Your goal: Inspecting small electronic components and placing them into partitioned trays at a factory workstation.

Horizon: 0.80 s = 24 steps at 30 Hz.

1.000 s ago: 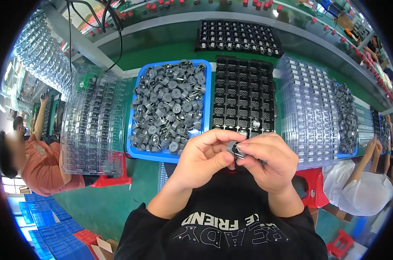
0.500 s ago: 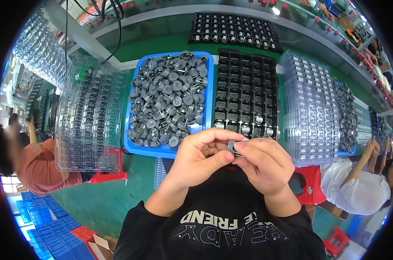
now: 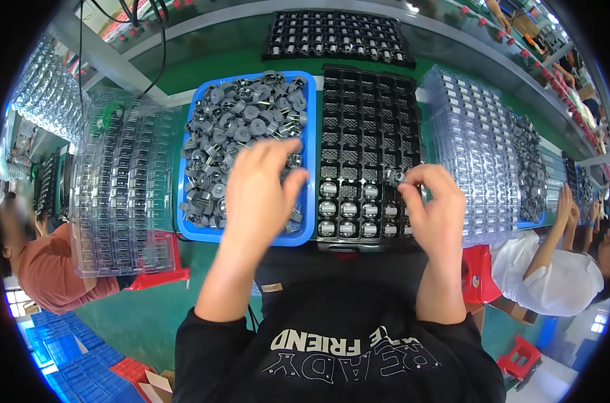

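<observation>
My left hand reaches over a blue bin heaped with small grey round parts with metal pins. Its thumb and index finger are spread, and nothing shows between them. Between the thumb and fingers of my right hand is a small grey round part, just over a black compartment tray. Silvery-faced round parts sit in several cells along the tray's near rows, while cells farther back hold none. My right fingers partly cover the tray's right edge.
Stacked clear plastic trays stand left of the bin and right of the black tray. A second black tray with parts lies beyond. People sit on both sides, in a rust-coloured shirt and a white shirt.
My hands were together around a grey part near my chest. They have separated: the left moved over the bin, the right carried the part to the black tray.
</observation>
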{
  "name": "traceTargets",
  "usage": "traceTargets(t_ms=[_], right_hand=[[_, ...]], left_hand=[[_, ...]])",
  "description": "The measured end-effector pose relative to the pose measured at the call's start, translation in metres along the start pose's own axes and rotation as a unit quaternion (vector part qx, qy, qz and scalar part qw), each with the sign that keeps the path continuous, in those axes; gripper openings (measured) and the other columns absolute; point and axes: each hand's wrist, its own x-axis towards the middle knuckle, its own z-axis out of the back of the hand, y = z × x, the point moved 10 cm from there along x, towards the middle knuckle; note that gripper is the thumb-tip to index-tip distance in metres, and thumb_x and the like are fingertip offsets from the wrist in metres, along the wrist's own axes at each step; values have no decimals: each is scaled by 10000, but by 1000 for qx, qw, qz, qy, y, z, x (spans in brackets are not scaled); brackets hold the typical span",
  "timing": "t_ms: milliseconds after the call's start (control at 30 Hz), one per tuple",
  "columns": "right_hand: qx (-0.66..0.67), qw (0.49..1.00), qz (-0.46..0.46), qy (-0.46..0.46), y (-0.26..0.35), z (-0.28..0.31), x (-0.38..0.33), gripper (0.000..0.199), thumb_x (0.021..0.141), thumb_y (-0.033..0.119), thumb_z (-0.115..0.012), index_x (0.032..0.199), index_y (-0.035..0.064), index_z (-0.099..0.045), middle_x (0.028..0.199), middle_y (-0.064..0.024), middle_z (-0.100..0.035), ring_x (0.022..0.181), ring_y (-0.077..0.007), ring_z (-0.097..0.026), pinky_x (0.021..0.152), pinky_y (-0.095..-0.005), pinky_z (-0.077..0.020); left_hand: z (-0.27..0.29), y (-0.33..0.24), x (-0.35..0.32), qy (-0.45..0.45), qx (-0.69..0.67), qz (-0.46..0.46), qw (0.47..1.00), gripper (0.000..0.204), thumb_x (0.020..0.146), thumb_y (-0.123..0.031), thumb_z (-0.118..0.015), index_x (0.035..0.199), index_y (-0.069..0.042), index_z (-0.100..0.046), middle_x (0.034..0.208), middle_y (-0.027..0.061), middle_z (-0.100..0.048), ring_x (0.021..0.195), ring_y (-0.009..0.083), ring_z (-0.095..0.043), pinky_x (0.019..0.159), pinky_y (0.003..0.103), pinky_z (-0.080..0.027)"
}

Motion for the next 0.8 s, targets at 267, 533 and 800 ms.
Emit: traceTargets(t_ms=[267,533,800], right_hand=[[-137,984,16,111,-9,-23,-10,103,796,17,-735,857,46,-658,872,-133,-638,851,-349,-637,726,-450,-515],[-53,992,29,115,-16,23,-1,292,789,72,-778,1076,59,-725,1044,-129,-690,1006,-337,-655,890,-426,-529],[-238,952,-184,-50,-194,156,65,340,829,288,-805,1034,29,-726,943,-166,-755,905,-326,-734,802,-416,-558]], left_hand=[[-56,17,33,148,195,-20,969,324,779,-123,-792,1095,-84,-734,1075,98,-669,1038,314,-624,899,452,-499],[-50,16,40,99,196,-25,975,177,713,-85,-721,882,-78,-666,929,106,-659,931,324,-627,806,463,-481],[-52,12,44,101,138,-82,982,140,724,-53,-700,835,-88,-622,804,105,-658,840,328,-638,787,474,-462]])
